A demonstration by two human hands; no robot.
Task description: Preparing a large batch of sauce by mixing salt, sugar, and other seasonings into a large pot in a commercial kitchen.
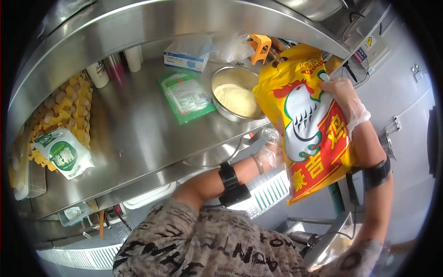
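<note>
A big yellow and red plastic bag [308,117] with a rooster printed on it hangs tilted at my right, its top leaning over a steel bowl. My right hand [341,91], in a clear plastic glove, grips the bag's upper right side. My left hand [272,155], gloved as well, is at the bag's lower left edge; its fingers are partly hidden behind the bag. Pale yellow powder [237,100] lies heaped in the steel bowl [221,74], which stands near the counter's edge. The bag hides part of the bowl's right rim.
On the steel counter [138,114] lies a green-edged packet [187,95] beside the bowl. Behind are a mask box [186,60], clear plastic bags [232,48] and an orange stool-shaped item [260,48]. Egg trays [81,114] and a white-green packet [65,152] occupy the left. A shelf [193,17] overhangs the back.
</note>
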